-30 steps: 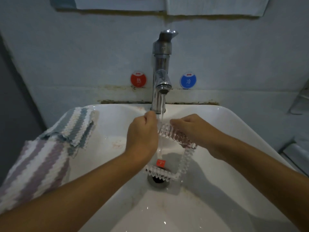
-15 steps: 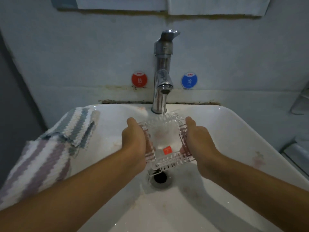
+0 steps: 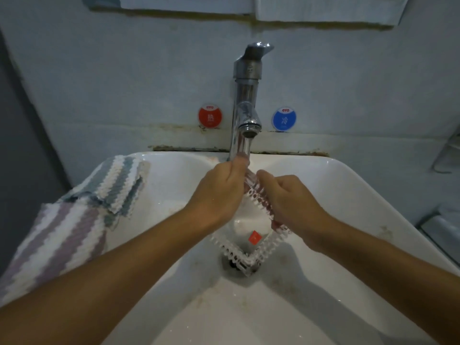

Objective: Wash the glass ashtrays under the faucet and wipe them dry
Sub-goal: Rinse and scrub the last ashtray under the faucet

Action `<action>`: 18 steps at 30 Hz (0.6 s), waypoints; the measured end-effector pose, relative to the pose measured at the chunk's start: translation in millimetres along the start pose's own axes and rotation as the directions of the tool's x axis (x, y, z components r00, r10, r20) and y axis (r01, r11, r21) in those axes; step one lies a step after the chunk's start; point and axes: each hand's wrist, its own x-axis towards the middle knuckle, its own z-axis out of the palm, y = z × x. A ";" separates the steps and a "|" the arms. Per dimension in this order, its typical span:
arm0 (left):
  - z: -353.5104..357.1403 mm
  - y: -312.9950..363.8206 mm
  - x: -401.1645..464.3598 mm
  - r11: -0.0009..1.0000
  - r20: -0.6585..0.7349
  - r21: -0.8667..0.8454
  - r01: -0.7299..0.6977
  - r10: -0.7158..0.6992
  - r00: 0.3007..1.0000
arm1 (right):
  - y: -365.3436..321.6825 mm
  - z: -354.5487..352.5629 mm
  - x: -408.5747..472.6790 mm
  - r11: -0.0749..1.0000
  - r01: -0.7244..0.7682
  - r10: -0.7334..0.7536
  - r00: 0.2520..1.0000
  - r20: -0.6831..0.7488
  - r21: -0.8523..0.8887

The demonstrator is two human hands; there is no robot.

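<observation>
A square cut-glass ashtray with a small red sticker is held tilted, one corner pointing down over the drain. My left hand grips its upper left edge. My right hand grips its upper right edge. The chrome faucet stands just behind, and its spout runs water onto the ashtray's top corner between my hands. The upper part of the glass is hidden by my fingers.
The white sink fills the lower view. A striped cloth lies draped over the sink's left rim. Red and blue round stickers flank the faucet on the wall. A metal rack shows at the right edge.
Half a second ago I held the ashtray flat, face up, by its sides. Now it is turned onto a corner and tilted under the stream, with both hands at its top.
</observation>
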 end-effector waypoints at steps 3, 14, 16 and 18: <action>-1.0 1.1 -3.1 0.995 -0.105 0.092 -0.027 0.037 0.994 | -5.1 5.7 1.5 0.998 0.022 -0.020 0.999 0.040 -0.051; 6.3 5.9 -4.7 0.993 -0.205 0.083 0.085 -0.067 0.976 | -6.5 -6.2 13.4 0.989 -0.048 0.058 0.996 0.067 -0.143; 10.3 7.0 -8.6 0.993 -0.209 0.112 0.044 -0.020 0.978 | -9.2 0.9 13.2 0.992 -0.009 0.016 0.998 0.060 -0.123; 15.1 7.2 -12.5 0.993 -0.180 0.114 0.002 0.019 0.983 | -11.3 7.3 13.7 0.994 0.046 -0.040 0.998 0.055 -0.098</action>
